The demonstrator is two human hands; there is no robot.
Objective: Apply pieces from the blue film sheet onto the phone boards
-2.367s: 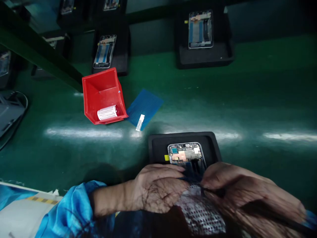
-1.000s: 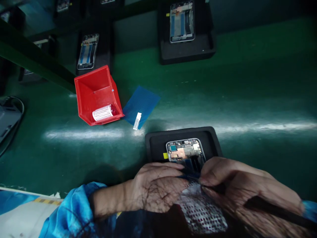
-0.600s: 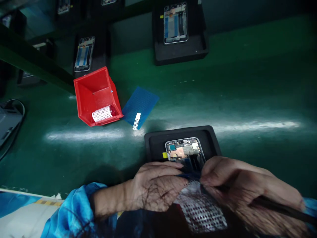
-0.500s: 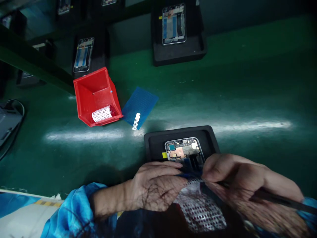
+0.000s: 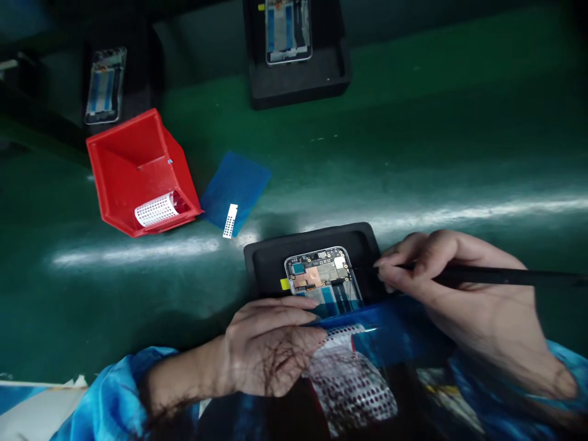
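An opened phone (image 5: pixel 321 280) with its circuit board showing lies in a black foam tray (image 5: pixel 266 260) on the green bench. My left hand (image 5: pixel 271 349) rests at the tray's near edge, fingers pinched on a blue sheet (image 5: pixel 390 331) that carries a white dotted patch. My right hand (image 5: pixel 463 294) hovers to the right of the phone and grips a thin black stick-like tool (image 5: pixel 505 277), its tip near the tray's right rim. Blue sleeves cover both forearms.
A red bin (image 5: pixel 138 168) holding a rolled white dotted strip (image 5: pixel 156 210) stands at the left. Beside it lies a blue mesh sheet (image 5: pixel 236 187) with a small white strip on it. More black trays with phone frames (image 5: pixel 288 30) (image 5: pixel 103 86) sit at the back.
My right hand has lifted away from the blue sheet and moved right and up with the tool. More of the phone is uncovered. The view has shifted, so things appear further left.
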